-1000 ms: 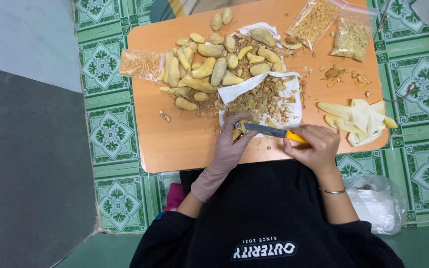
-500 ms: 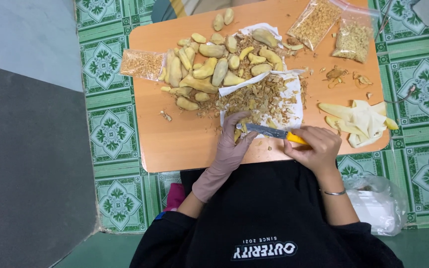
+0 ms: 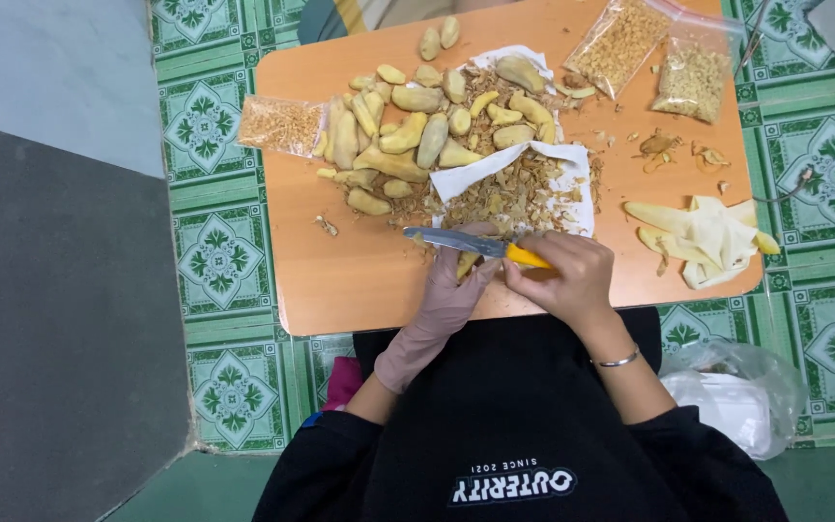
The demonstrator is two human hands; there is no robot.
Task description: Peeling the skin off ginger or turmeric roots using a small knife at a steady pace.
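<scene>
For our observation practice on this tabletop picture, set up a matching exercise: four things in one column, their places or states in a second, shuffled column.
Things:
1. knife
2. left hand
3. pile of yellow roots
4. clear bags of chopped bits

Places or states:
A. far right corner of the table
B. wears a glove
C. held by the right hand
D. heaped at table centre

Pairs: 1-C, 2-B, 3-D, 4-A

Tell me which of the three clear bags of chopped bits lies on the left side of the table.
The flat bag at the left edge, beside the pile of yellow roots. The other two bags sit together at the far right corner.
</scene>
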